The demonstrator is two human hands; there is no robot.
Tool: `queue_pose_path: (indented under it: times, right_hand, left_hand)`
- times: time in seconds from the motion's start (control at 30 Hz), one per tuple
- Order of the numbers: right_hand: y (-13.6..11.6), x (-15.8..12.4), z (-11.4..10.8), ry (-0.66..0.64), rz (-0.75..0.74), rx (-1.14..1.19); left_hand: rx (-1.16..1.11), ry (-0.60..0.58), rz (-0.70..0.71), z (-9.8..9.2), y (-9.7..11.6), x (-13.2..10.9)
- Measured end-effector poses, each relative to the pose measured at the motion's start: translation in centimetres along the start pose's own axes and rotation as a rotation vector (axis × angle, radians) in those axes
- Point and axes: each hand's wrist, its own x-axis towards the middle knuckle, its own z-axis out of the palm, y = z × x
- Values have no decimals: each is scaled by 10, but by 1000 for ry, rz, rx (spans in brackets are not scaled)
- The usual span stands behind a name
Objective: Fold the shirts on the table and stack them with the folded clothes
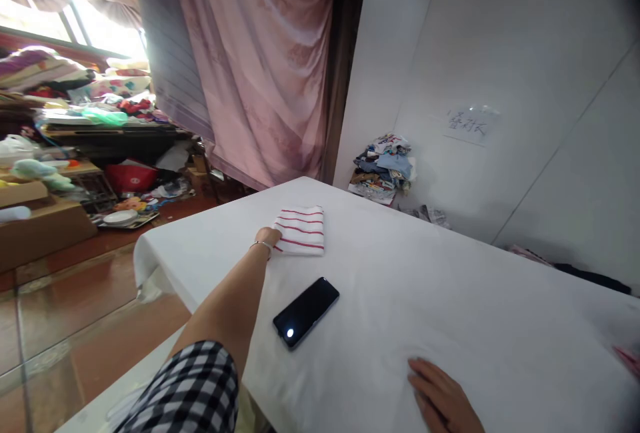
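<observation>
- Our left hand (270, 237) reaches far across the surface (400, 273), which is draped in smooth white cloth. Its fingers are bent at the near left edge of a flat, squarish white fabric piece with thin red stripes (303, 230). They touch that edge, but the fingertips are too hidden for us to tell whether they pinch it or only press.
- Our right hand (443, 389) is well apart from the left, nearer to us and to the right. Its fingers are loosely stretched, palm down, and we see nothing in its grasp.
- As for progress, the fabric piece already looks folded into a compact block, lying flat with fairly straight sides, just right of the left hand. Whether more handling of it is left, we cannot tell from this view.
- A black, glossy, rectangular phone (307, 313) lies on our side of the left hand, beside the forearm. We judge that it sits close to the straight path from the right hand to the fabric, so the right hand might brush it.
- Beyond the right hand, by the white wall, rises a mixed-colour pile of cloth (387, 163). A handwritten white paper sheet (470, 126) hangs to its right.
- Beyond the left hand hangs a long pink fabric curtain (265, 53); neither it nor the pile blocks either hand.
</observation>
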Motion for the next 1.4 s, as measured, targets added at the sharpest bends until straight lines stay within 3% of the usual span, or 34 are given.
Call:
queue_pose_path:
  times: [0.1,0.2,0.3,0.4,0.5,0.6,0.67,0.7,0.8,0.9,1.0,1.1,1.3,1.4]
  right_hand:
    - [-7,-1,1,-31,166,108]
    - [-15,-3,0,-16,305,202]
    - [-22,-2,-6,43,494,403]
    - [-28,5,-21,235,615,808]
    - [-32,14,-46,422,633,1283]
    - [-30,17,-73,464,747,1534]
    - [-27,16,-87,429,912,1555]
    - [-25,15,-92,407,987,1547]
    - [-19,15,-98,432,1057,1530]
    - [-14,18,-98,526,1056,1491]
    - [-11,19,-96,546,1054,1464]
    - [-13,18,-96,521,1001,1467]
    - [-16,14,-100,490,816,1303]
    - [-3,12,-105,613,764,1068]
  left_hand:
    - [-81,17,152,1,35,-13]
    - [-161,-4,368,8,85,-43]
    - [-182,-111,616,25,133,-94]
    - [-150,-294,853,60,156,-167]
    - [-102,-498,1068,111,141,-254]
    - [30,-825,1414,155,103,-333]
    - [67,-1002,1512,172,80,-367]
    - [50,-1028,1513,177,73,-375]
    - [-18,-864,1384,182,71,-366]
    - [85,-594,1157,181,83,-329]
    - [193,-459,992,183,87,-299]
    - [235,-484,917,191,81,-296]
    - [260,-636,832,215,79,-322]
    - [264,-649,836,215,86,-328]
